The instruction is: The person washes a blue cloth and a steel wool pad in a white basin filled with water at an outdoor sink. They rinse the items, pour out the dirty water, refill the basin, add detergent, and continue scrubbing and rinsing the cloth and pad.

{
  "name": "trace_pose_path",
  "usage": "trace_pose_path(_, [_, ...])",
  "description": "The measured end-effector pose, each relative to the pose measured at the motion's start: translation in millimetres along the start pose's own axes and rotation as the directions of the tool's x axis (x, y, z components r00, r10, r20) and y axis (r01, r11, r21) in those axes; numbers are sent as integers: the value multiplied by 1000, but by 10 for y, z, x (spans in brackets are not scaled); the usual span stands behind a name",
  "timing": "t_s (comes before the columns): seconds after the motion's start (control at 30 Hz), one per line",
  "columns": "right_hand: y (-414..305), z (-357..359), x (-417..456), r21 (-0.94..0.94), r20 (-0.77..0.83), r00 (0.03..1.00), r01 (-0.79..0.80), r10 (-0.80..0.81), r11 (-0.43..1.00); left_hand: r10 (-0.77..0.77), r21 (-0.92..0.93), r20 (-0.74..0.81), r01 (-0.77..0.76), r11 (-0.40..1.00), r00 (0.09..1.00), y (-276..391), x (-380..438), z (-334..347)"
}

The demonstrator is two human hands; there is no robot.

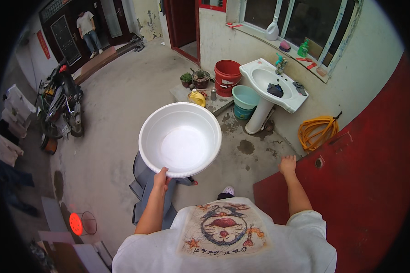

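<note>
My left hand (162, 179) grips the near rim of a white plastic basin (184, 141), which is tilted so its inside shows, with nothing in it. Behind and below the basin is grey-blue cloth (150, 194), partly hidden by it and my forearm. My right hand (288, 164) is held out at the right, beside the edge of a red metal door (355, 191), with nothing visible in it; whether it touches the door I cannot tell. Farther ahead stands a white pedestal sink (261, 76) with a dark cloth (275, 90) in its bowl.
A light green basin (246, 97), a red bucket (227, 76), a yellow jug (197, 98) and potted plants (201, 78) stand by the sink. A coiled orange hose (317, 131) hangs low. At left are a motorcycle (63, 102) and stool (76, 224); a person (87, 30) stands at a doorway.
</note>
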State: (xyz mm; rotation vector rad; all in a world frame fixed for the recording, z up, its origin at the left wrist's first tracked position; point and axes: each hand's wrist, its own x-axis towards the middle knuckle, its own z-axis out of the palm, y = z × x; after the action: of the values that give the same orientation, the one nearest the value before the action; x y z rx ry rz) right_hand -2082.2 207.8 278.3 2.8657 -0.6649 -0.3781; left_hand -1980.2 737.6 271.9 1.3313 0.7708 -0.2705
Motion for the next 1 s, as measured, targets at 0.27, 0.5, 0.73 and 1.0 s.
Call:
trace_pose_path(0.27, [502,618,1164,-233,654,683,-229,327,945,12,187,312,-74,980,950,1359,1464,2686])
trace_pose_path(0.5, [784,883,1056,-55,795,532,-417,293,907,-105,405,517,-135,904,850,2520,2025,4652])
trace_pose_path(0.73, [363,894,1131,-265,837,267,-567,478,780,-348,565,678,-157,810,648,3557,2602,6293])
trace_pose_path(1.0, [441,1296,2040,-162,982,-110,-905,153,392,-612,710,689,-189,679,389,3657,3136,7591])
